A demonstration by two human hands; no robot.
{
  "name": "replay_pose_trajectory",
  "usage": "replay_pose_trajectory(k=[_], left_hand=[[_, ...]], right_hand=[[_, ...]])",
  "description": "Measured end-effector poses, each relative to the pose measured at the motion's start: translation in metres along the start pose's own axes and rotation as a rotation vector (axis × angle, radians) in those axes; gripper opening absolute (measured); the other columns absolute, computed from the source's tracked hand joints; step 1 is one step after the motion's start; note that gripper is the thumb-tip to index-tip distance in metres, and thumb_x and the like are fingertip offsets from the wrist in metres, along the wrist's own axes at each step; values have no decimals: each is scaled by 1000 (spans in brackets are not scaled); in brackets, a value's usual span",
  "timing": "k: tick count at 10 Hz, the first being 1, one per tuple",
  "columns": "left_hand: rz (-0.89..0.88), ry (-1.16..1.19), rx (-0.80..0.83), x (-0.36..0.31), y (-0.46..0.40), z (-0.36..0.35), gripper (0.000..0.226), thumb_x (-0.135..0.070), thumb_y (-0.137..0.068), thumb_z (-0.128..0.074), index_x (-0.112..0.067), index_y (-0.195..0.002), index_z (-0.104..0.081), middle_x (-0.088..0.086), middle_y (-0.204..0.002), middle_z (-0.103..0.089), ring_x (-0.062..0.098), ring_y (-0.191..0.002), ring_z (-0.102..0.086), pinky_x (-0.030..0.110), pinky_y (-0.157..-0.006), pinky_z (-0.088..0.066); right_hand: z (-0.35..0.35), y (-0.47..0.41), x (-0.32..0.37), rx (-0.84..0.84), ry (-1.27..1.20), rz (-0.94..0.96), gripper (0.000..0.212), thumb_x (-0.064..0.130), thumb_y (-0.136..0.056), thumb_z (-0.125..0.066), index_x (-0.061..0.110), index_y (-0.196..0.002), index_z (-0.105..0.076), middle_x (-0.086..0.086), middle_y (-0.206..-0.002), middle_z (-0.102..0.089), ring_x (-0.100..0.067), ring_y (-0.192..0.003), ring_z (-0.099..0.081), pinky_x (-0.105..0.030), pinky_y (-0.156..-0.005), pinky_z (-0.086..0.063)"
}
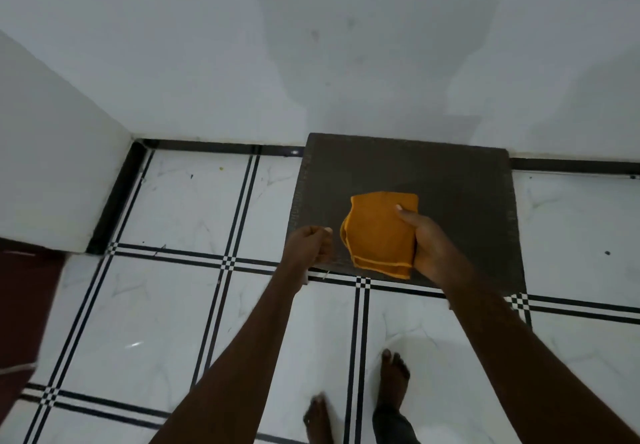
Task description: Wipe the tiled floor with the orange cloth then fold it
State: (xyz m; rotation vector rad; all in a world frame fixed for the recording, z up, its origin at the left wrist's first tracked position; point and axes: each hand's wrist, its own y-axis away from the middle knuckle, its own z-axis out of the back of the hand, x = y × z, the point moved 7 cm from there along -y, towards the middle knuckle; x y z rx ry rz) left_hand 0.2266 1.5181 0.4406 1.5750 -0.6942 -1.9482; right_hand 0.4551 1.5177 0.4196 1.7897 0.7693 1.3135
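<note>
An orange cloth (379,234), folded into a small square with stitched edges, hangs in the air above a dark brown mat. My right hand (427,244) grips the cloth along its right side, thumb on top. To the left of the cloth, my left hand (309,244) is curled into a loose fist, apart from the cloth and holding nothing that I can make out. The white tiled floor (180,305) with black double lines spreads below both arms.
The dark brown mat (460,187) lies against the white back wall (311,45). A white wall corner (52,166) juts out at the left, with a dark red surface (24,305) below it. My bare feet (393,379) stand on the tiles at the bottom.
</note>
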Motion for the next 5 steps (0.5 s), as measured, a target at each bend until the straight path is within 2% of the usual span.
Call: replay_pose_trajectory(k=[1, 2, 3, 4, 5], left_hand=[[15, -49, -82, 17, -54, -3, 16, -27, -95, -62, -14, -87, -67, 6, -80, -67, 18, -72, -62, 31, -64, -53], [56, -113, -84, 52, -104, -12, 18, -35, -88, -66, -18, -88, -65, 0, -74, -64, 15, -68, -60, 30, -60, -50], [94, -103, -147, 73, -125, -14, 22, -28, -92, -68, -12, -107, -67, 7, -93, -70, 22, -84, -69, 38, -79, -60], [97, -138, -142, 78, -132, -16, 29, -25, -92, -68, -10, -117, -66, 9, -104, -70, 25, -96, -70, 44, -89, -59], [15, -252, -139, 54, -121, -11, 33, -30, -90, -68, -13, -119, -66, 5, -108, -69, 24, -102, -66, 46, -95, -55]], right_hand=[[11, -67, -12, -93, 132, -12, 60, 45, -96, -67, 22, -144, -40, -10, -135, -55, -41, -125, -55, -61, -105, -47], [32, -134, -35, -269, 432, 61, 53, 38, -98, -67, 13, -142, -51, -15, -141, -56, -37, -122, -58, -53, -100, -54], [44, -162, -34, -382, 659, 221, 41, 29, -97, -69, 9, -130, -57, -16, -133, -61, -36, -118, -60, -50, -98, -54], [47, -170, -30, -381, 823, 305, 37, 24, -96, -70, 6, -126, -58, -16, -125, -65, -31, -107, -62, -42, -88, -52], [43, -154, -27, -388, 919, 318, 34, 30, -99, -65, 8, -125, -58, -13, -118, -67, -20, -92, -56, -34, -79, -45]])
